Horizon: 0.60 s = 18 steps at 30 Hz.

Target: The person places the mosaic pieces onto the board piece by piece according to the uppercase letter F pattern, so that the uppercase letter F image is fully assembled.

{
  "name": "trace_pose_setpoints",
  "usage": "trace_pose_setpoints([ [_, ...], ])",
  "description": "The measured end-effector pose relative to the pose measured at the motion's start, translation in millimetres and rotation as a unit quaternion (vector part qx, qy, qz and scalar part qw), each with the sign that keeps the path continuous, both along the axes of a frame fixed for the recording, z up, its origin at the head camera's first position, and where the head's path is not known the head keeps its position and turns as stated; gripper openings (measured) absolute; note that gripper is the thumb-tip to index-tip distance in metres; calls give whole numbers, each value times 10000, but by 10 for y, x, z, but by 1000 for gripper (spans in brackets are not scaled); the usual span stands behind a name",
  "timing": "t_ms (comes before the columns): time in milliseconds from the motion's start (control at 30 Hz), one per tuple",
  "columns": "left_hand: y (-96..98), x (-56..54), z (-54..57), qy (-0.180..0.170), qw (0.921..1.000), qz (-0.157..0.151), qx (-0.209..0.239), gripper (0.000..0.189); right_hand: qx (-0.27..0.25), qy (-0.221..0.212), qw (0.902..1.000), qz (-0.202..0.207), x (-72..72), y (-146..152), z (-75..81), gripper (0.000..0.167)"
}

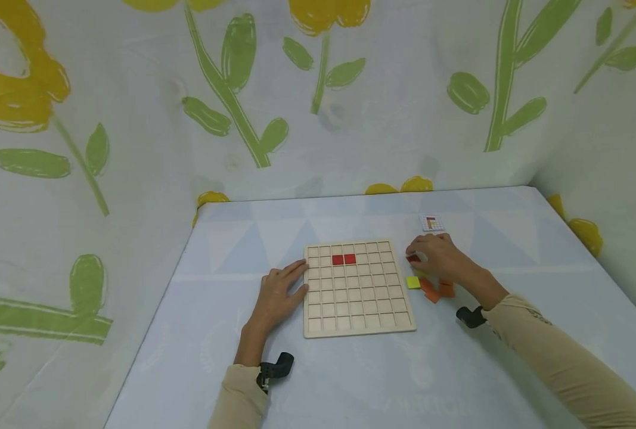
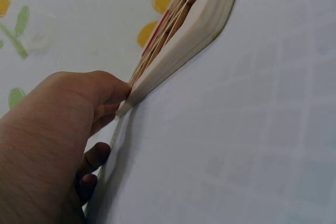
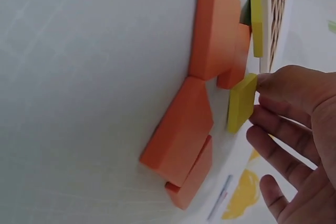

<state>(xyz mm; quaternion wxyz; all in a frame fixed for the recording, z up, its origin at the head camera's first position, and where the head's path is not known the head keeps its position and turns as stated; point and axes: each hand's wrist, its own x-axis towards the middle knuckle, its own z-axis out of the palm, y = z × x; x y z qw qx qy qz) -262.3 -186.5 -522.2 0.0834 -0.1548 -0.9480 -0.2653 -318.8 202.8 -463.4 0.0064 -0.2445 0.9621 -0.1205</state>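
Observation:
A square wooden grid board point(image 1: 356, 294) lies on the table, with two red tiles point(image 1: 344, 259) side by side in an upper row. My left hand point(image 1: 277, 298) rests at the board's left edge, its fingers extended and touching the rim. Right of the board, my right hand point(image 1: 440, 257) pinches a dark red tile point(image 1: 413, 258) between thumb and fingers; the right wrist view hides this tile. Below that hand lie several orange tiles point(image 3: 181, 129), a yellow tile point(image 3: 242, 103) close to the fingertips, and another yellow tile point(image 1: 413, 282) beside the board.
A small card point(image 1: 432, 223) printed with a coloured grid pattern lies beyond my right hand. The pale patterned table point(image 1: 350, 381) meets a flower-printed cloth point(image 1: 393, 119) at the back and sides. Each wrist wears a black camera point(image 1: 277, 366).

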Motion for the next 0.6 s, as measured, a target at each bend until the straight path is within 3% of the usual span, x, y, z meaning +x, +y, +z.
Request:
trace_pose_setpoints([
  [367,3,12,8,-53,10000,54,-53,50,138,-97,9999,8,-11,22,-27,26],
  [600,15,11,20,-21,10000,39,-73,50,101,76,9999,84,-8,68,-39,23],
])
